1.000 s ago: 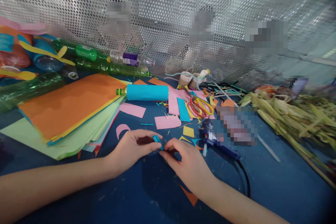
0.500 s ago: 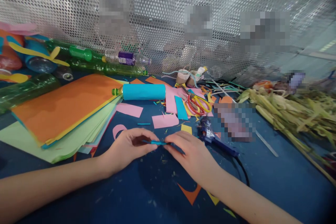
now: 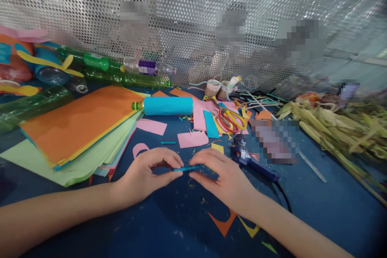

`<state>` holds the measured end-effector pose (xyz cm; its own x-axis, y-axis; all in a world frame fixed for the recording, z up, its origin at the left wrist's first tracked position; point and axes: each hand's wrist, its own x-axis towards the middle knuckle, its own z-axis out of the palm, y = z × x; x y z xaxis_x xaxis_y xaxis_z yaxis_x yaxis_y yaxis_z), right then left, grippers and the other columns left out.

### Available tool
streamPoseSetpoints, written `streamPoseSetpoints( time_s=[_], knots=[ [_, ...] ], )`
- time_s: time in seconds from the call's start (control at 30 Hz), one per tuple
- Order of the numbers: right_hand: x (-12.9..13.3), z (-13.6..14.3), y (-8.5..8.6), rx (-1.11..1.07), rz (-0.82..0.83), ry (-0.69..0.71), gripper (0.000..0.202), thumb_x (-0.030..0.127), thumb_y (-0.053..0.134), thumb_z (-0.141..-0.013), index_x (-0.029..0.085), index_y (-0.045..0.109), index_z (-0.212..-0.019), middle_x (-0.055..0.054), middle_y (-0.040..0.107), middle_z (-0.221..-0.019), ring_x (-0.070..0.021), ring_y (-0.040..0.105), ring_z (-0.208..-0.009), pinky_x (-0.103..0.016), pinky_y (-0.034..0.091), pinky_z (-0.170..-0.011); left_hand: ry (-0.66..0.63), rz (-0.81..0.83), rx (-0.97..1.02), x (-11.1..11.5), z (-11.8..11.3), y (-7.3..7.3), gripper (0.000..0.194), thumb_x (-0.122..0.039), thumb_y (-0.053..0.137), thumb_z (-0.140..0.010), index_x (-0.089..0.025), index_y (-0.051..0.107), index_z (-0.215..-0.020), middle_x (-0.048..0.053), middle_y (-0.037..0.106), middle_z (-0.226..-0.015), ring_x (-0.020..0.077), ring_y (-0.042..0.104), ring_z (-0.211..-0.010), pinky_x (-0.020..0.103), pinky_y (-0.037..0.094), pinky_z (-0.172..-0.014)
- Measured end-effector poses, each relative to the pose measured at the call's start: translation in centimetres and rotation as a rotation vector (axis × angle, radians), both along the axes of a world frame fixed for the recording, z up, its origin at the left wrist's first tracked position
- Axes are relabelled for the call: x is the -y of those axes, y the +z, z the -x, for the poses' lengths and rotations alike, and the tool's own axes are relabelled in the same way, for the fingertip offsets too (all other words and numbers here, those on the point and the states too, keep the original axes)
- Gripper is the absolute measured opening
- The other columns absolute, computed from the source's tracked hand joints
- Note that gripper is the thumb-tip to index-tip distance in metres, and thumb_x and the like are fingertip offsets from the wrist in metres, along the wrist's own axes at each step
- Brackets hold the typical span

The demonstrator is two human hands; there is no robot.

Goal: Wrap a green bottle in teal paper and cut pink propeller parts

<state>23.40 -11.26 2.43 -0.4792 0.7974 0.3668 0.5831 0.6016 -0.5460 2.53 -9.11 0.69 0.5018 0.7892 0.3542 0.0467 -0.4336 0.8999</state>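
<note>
A thin blue strip (image 3: pixel 190 167) is held level above the dark blue table. My left hand (image 3: pixel 148 173) pinches its left end between thumb and fingertips. At its right end is my right hand (image 3: pixel 225 175), with thumb and fingers parted around the strip. Beyond the hands lies a bottle wrapped in blue paper (image 3: pixel 168 106), its green cap pointing left. A second thin blue strip (image 3: pixel 168 142) rests flat just behind my hands, near pink paper pieces (image 3: pixel 192 139).
Stacked coloured paper (image 3: pixel 84 123) lies at the left, with green bottles (image 3: pixel 33 107) behind. Scissors (image 3: pixel 228 120) lie on scraps right of the wrapped bottle. A dark blue glue gun (image 3: pixel 256 164) with a cable is beside my right hand. Dried husks (image 3: pixel 335 137) fill the far right.
The fingers of my right hand have parted, and more of the blue strip shows between my hands. The view has shifted slightly.
</note>
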Motion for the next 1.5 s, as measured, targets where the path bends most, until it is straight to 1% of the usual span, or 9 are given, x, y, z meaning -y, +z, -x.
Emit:
streamPoseSetpoints(
  time_s=[0.07,0.23,0.33,0.7,0.83,0.93,1.1,1.33,1.5],
  knots=[
    [0.1,0.2,0.0,-0.016,-0.006,0.023,0.014,0.024,0.058,-0.082,0.021,0.057,-0.096,-0.002,0.062,-0.091,-0.0135,0.057,-0.089,-0.027,0.047,-0.08,-0.012,-0.072,-0.009,0.1,0.0,0.1,0.007,-0.008,0.061,-0.076,-0.014,0.059,-0.08,0.005,0.064,-0.085,0.0135,0.062,-0.08,0.025,0.051,-0.073],
    [0.3,0.3,-0.1,-0.021,-0.096,0.107,0.008,0.022,0.054,-0.086,0.019,0.059,-0.091,-0.003,0.062,-0.085,-0.0128,0.056,-0.082,-0.026,0.048,-0.074,-0.052,-0.215,-0.042,0.4,-0.1,0.8,0.011,-0.005,0.061,-0.075,-0.014,0.059,-0.08,0.005,0.064,-0.082,0.0133,0.062,-0.077,0.025,0.05,-0.072],
    [0.3,0.3,-0.1,-0.001,-0.136,0.108,0.008,0.02,0.053,-0.086,0.019,0.059,-0.091,-0.003,0.063,-0.084,-0.0142,0.056,-0.084,-0.029,0.047,-0.075,-0.057,-0.289,-0.047,0.4,-0.1,1.1,0.014,-0.003,0.061,-0.074,-0.014,0.058,-0.08,0.005,0.065,-0.081,0.0131,0.062,-0.076,0.025,0.051,-0.07],
    [0.7,0.6,-0.2,0.006,-0.207,0.141,0.01,0.02,0.056,-0.084,0.018,0.057,-0.094,-0.002,0.064,-0.089,-0.0144,0.055,-0.087,-0.03,0.046,-0.078,-0.113,-0.553,-0.147,0.2,0.5,0.8,0.013,-0.005,0.056,-0.079,-0.015,0.059,-0.086,0.008,0.063,-0.084,0.0145,0.061,-0.077,0.025,0.052,-0.069],
    [0.9,0.6,-0.3,0.035,-0.245,0.172,0.01,0.014,0.053,-0.085,0.016,0.058,-0.093,-0.003,0.063,-0.089,-0.0144,0.053,-0.088,-0.03,0.047,-0.079,-0.116,-0.537,-0.135,0.2,0.3,0.6,0.019,-0.004,0.057,-0.077,-0.015,0.056,-0.093,0.008,0.062,-0.084,0.0149,0.059,-0.079,0.026,0.051,-0.071],
    [0.8,0.6,-0.2,0.053,-0.233,0.149,0.01,0.015,0.05,-0.087,0.017,0.058,-0.093,-0.004,0.063,-0.089,-0.0146,0.053,-0.087,-0.03,0.048,-0.077,-0.126,-0.514,-0.151,0.1,0.3,0.4,0.021,-0.004,0.057,-0.078,-0.015,0.056,-0.096,0.008,0.062,-0.086,0.0148,0.059,-0.081,0.026,0.051,-0.072],
    [0.3,0.4,0.2,0.048,-0.167,0.065,0.01,0.023,0.051,-0.087,0.018,0.058,-0.092,-0.003,0.063,-0.086,-0.0125,0.057,-0.085,-0.027,0.049,-0.077,-0.075,-0.52,-0.16,-0.1,0.3,0.4,0.019,-0.002,0.054,-0.079,-0.015,0.058,-0.091,0.008,0.062,-0.087,0.0147,0.059,-0.082,0.026,0.051,-0.071],
    [-0.2,-0.1,0.1,0.112,-0.304,0.111,0.012,0.017,0.051,-0.087,0.016,0.061,-0.094,-0.004,0.065,-0.087,-0.014,0.057,-0.087,-0.029,0.049,-0.08,-0.027,-0.489,-0.196,-0.3,0.1,0.1,0.013,-0.006,0.055,-0.078,-0.016,0.057,-0.086,0.007,0.062,-0.087,0.0146,0.06,-0.083,0.026,0.05,-0.073],
    [-0.4,-0.7,0.2,0.164,-0.283,0.069,0.013,0.017,0.05,-0.087,0.017,0.06,-0.096,-0.004,0.066,-0.091,-0.0145,0.058,-0.089,-0.031,0.048,-0.084,0.02,-0.514,-0.211,-0.4,0.2,-0.2,0.013,-0.005,0.053,-0.079,-0.017,0.056,-0.082,0.006,0.062,-0.086,0.0139,0.059,-0.081,0.026,0.049,-0.071]
  ],
)
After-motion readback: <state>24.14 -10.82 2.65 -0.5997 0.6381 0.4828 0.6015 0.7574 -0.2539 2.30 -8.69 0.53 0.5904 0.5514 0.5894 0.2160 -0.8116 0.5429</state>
